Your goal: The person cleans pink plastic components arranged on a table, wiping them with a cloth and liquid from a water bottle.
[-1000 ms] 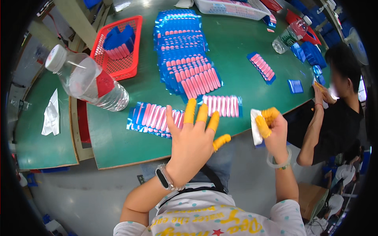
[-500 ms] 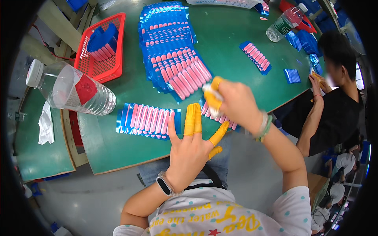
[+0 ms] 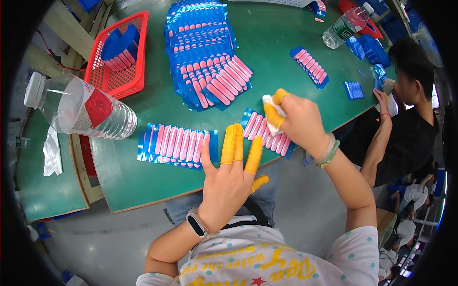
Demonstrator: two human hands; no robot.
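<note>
Blue sheet w/ pink strips point(image 3: 268, 139) lies nr the worktop's point(image 3: 267, 62) near edge, set at a slant, partly under the R hand point(image 3: 305, 121). R hand's grip is pinched on a white cloth point(image 3: 274, 127), btwn thumb & fingers in yellow finger covers; cloth is over the sheet's upper part, can't tell if pressed on it. L hand point(image 3: 226, 183) is palm down w/ fingers spread, nothing in its grip; four digits wear yellow covers, the bare little finger rests on the R end of a 2nd sheet stack point(image 3: 177, 144), also blue w/ pink strips, just L along the near edge. Its index tip is right by the slanted sheet's lower L corner; contact unclear. Beyond both, a big overlapping pile point(image 3: 200, 52) of same sheets runs twd the far edge. L of pile, red basket point(image 3: 140, 76) w/ a curled blue-&-pink bundle point(image 3: 120, 50) inside; big clear bottle point(image 3: 81, 109) w/ red label nearer, by worktop's L edge. Twd R side: loose pink-strip sheet point(image 3: 310, 67), small blue sheet point(image 3: 353, 90), smaller bottle point(image 3: 341, 31) w/ green label nr far R corner. Co-worker point(image 3: 405, 124) in black top sits at the R edge, hands by the worktop.
</note>
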